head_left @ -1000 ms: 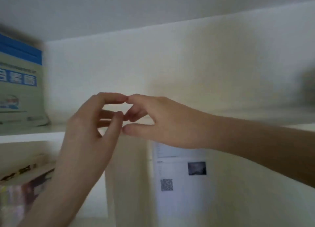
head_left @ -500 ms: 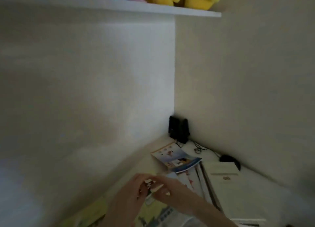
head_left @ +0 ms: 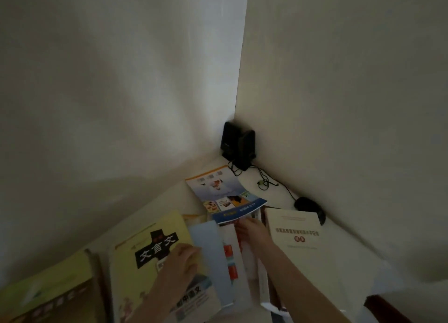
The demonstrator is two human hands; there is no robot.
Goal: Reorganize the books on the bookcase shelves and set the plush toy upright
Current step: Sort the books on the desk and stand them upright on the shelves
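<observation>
Several books lie spread on a white surface point(head_left: 344, 245) in a room corner. My left hand point(head_left: 180, 262) rests on a yellow book with black characters point(head_left: 145, 245), fingertips at the edge of a pale blue book point(head_left: 211, 250). My right hand point(head_left: 252, 230) reaches among white and red books point(head_left: 229, 247), its fingers touching them under the edge of a blue and white book point(head_left: 225, 196). A cream book point(head_left: 298, 233) lies to the right. Another yellow book point(head_left: 46, 296) sits at lower left. The plush toy is out of view.
A black device point(head_left: 237, 145) stands in the corner with a thin cable point(head_left: 264, 182) running to a black mouse point(head_left: 310, 207). White walls close in on the left and right. A dark edge point(head_left: 388, 308) shows at lower right.
The view swung from the upper shelves down to the corner surface. My hands, touching each other before, have parted and now lie on the spread books.
</observation>
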